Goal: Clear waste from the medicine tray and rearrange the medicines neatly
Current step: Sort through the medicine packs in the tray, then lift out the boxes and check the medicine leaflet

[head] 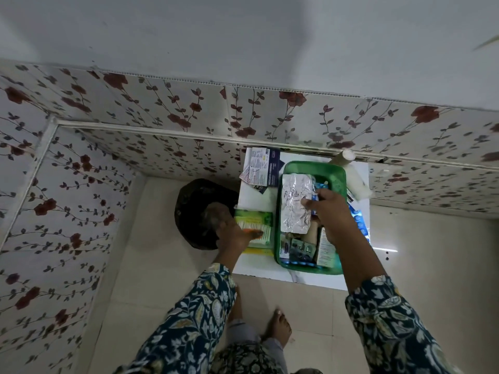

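Observation:
A green medicine tray [337,172] sits on a small white table [270,269]. Inside it lie a large silver foil blister sheet [294,206], several smaller blister strips [301,251] and a white medicine box [325,251] near the front. My right hand [330,211] is over the tray, its fingers closed on a blue blister strip [316,197] next to the foil sheet. My left hand [233,233] rests flat on a green and yellow medicine box [256,225] left of the tray, with the thumb across it.
A black bin [198,211] stands on the floor left of the table. Paper leaflets and boxes [260,167] lie behind the tray on the left. A white bottle [344,157] and a white roll [357,184] are at the back right. Floral wall panels surround the corner.

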